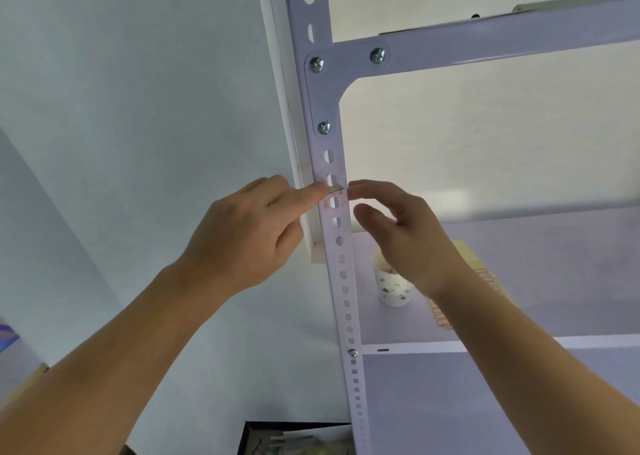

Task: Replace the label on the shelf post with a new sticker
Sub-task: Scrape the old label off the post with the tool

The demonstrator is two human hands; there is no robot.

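Left hand (pixel 242 233): loosely curled, index fingertip pressed on the left end of a small label (pixel 336 191) on the front of the shelf post (pixel 341 267). Right hand (pixel 408 236): half open, fingers spread, one fingertip at the label's right end; whether it pinches the label cannot be told. Red marks show on the label. Three screws sit above it on the post. One paper cup (pixel 391 288) stands right of the post.
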